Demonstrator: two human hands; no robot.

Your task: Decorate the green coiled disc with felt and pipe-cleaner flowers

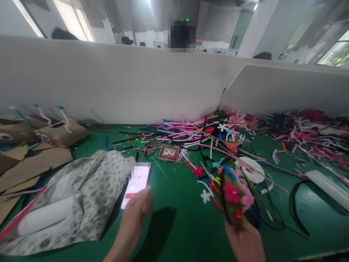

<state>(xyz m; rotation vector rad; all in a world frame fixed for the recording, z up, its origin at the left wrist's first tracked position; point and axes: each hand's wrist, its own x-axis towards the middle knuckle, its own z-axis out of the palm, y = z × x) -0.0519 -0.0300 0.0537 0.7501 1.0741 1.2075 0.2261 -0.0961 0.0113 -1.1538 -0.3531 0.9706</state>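
Observation:
My right hand [244, 234] grips a small bouquet of fuzzy craft flowers [233, 193] from below. Pink, red and blue blooms sit on a green piece with a dark edge. My left hand [140, 203], smeared by motion, is over the lower right of a smartphone [140, 176] with a lit timer screen; its fingers look curled, and I cannot tell whether they touch the glass. Beside the bouquet lie scissors [216, 181] with red and yellow handles, a white flower [205, 195] and a red flower [197, 171].
A patterned cloth bag [89, 203] with white rolls lies left, near cardboard pieces [35, 165]. Pipe cleaners [182, 129] are heaped along a white partition [136, 83]. A square patterned box [169, 153] and a white disc [252, 169] lie on the green table [180, 233].

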